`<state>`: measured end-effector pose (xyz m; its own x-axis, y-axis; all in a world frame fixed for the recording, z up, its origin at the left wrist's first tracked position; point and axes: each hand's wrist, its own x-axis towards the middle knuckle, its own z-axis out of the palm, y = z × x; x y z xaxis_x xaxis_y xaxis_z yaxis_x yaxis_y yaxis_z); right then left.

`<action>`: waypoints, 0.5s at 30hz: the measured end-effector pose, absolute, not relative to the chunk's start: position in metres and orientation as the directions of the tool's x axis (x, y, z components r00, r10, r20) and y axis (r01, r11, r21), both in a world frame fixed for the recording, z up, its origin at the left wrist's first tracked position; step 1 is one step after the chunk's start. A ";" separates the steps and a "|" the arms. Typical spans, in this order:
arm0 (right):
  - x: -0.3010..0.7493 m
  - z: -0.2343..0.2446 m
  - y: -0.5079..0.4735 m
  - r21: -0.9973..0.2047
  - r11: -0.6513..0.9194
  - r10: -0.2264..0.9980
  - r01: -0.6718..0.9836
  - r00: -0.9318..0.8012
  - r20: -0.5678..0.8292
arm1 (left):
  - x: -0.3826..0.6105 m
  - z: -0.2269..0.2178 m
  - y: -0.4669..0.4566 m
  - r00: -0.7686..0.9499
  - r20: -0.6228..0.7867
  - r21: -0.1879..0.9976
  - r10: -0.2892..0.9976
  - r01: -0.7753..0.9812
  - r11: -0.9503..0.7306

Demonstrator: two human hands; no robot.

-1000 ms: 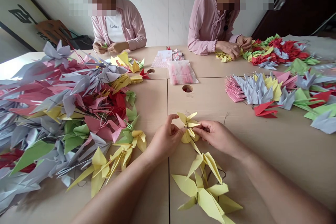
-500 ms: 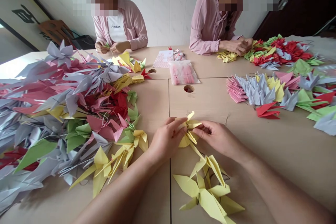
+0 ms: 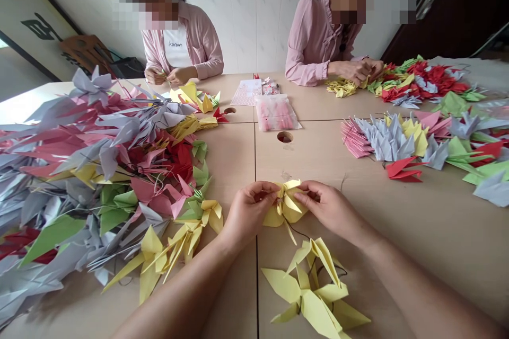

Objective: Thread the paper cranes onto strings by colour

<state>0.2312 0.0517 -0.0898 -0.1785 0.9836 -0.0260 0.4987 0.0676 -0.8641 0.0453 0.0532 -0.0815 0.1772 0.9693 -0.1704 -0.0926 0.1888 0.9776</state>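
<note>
Two hands, your left hand (image 3: 251, 207) and your right hand (image 3: 329, 208), pinch the yellow paper crane (image 3: 293, 211) from either side, fingertips apart with the paper between. It is in front of you, over the table (image 3: 225, 159), just right of the dark seam (image 3: 255, 159). If you tug too hard, the thin paper may rip or a fold may pop open. The dark string (image 3: 303, 234) could snag on the yellow cranes (image 3: 316, 302) nearer you and tangle. One thin tip points back toward you, a bit right. Its long way seems to run far to near, but your fingers hide some.
</note>
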 end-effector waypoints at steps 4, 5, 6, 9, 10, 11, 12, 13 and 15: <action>0.228 -0.089 0.049 -0.914 0.036 0.953 0.405 -0.290 -0.091 | 0.047 -0.081 0.050 0.204 -0.226 0.936 0.953 -0.225 0.270; 0.227 -0.089 0.049 -0.923 0.024 0.946 0.384 -0.307 -0.103 | 0.046 -0.080 0.050 0.215 -0.247 0.923 0.945 -0.244 0.297; 0.227 -0.088 0.048 -0.928 0.012 0.942 0.371 -0.317 -0.114 | 0.046 -0.079 0.050 0.226 -0.266 0.913 0.937 -0.252 0.320; 0.225 -0.086 0.047 -0.930 -0.004 0.936 0.367 -0.327 -0.133 | 0.045 -0.075 0.050 0.252 -0.307 0.907 0.918 -0.215 0.363; 0.225 -0.085 0.046 -0.928 0.001 0.936 0.372 -0.328 -0.131 | 0.045 -0.074 0.050 0.258 -0.315 0.908 0.913 -0.198 0.370; 0.224 -0.083 0.046 -0.925 0.010 0.936 0.379 -0.330 -0.125 | 0.045 -0.073 0.050 0.263 -0.322 0.907 0.909 -0.189 0.376; 0.224 -0.082 0.045 -0.922 0.021 0.936 0.387 -0.332 -0.118 | 0.045 -0.072 0.049 0.266 -0.326 0.905 0.907 -0.189 0.381; 0.224 -0.080 0.045 -0.918 0.032 0.936 0.395 -0.333 -0.111 | 0.045 -0.072 0.049 0.267 -0.328 0.901 0.906 -0.199 0.385; 0.224 -0.078 0.043 -0.915 0.048 0.938 0.400 -0.334 -0.097 | 0.045 -0.070 0.049 0.268 -0.332 0.889 0.904 -0.232 0.396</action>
<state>0.2237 0.0434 -0.0782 -0.3339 0.9376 -0.0967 0.4000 0.0480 -0.9153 0.0453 0.0492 -0.0702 0.2683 0.9041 -0.3325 -0.2322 0.3956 0.8886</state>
